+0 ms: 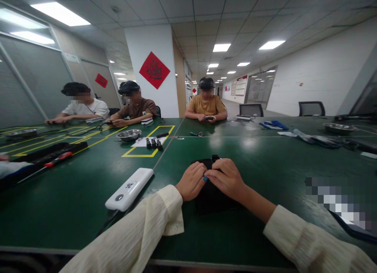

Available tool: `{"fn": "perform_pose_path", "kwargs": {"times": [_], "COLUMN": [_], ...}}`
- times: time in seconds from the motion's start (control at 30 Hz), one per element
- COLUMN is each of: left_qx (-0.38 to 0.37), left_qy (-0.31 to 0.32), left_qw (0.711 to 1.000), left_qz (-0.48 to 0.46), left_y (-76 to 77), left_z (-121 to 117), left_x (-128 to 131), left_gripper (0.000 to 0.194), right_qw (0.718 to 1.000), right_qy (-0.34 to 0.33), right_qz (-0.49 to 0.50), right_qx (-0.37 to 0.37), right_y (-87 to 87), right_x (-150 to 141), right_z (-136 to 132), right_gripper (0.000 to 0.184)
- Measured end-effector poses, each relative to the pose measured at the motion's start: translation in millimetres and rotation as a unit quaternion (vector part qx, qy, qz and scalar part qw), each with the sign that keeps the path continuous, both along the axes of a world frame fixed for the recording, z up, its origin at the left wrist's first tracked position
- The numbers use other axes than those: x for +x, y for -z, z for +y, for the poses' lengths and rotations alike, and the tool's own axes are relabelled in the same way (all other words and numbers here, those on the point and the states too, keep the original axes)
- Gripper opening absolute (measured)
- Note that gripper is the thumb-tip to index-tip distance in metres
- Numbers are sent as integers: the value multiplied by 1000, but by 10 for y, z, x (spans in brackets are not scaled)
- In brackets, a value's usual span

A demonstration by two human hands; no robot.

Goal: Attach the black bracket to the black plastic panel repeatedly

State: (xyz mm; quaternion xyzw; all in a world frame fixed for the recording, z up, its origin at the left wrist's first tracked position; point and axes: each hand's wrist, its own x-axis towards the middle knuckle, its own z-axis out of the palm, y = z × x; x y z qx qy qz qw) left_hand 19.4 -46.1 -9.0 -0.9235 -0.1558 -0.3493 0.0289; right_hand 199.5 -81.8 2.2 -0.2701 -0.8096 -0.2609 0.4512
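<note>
My left hand (192,181) and my right hand (228,179) meet just in front of me, fingers bent and fingertips together. Between them shows a small blue spot (205,179), too little to name. Both hands are closed over a dark black object (216,204) low on the green table; its kind cannot be told, and my fingers hide much of it. A black piece (216,157) sticks up behind my right knuckles. Left of my left hand lies a white power bank (129,190) marked 26, with a black cable running from it.
Beyond my hands are several small black parts (153,143) on white paper, a metal bowl (129,135) and green-handled pliers (196,134). A red screwdriver (59,159) lies far left, a phone (343,210) at right, blue gloves (273,125) farther back. Three people sit across the table.
</note>
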Motion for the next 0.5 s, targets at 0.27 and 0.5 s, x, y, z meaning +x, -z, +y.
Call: {"fn": "perform_pose_path", "kwargs": {"times": [0.27,0.5], "left_qx": [-8,-49], "left_qy": [-78,-144], "left_qw": [995,979], "left_qz": [-66,-133], "left_y": [-8,26], "left_z": [67,132], "left_x": [-48,-26], "left_gripper": [26,23], "right_qw": [995,921], "right_qy": [45,169], "right_qz": [56,68], "right_qx": [-70,-345], "right_y": [68,-54], "right_x": [125,244], "right_z": [145,323], "right_gripper": [36,52]}}
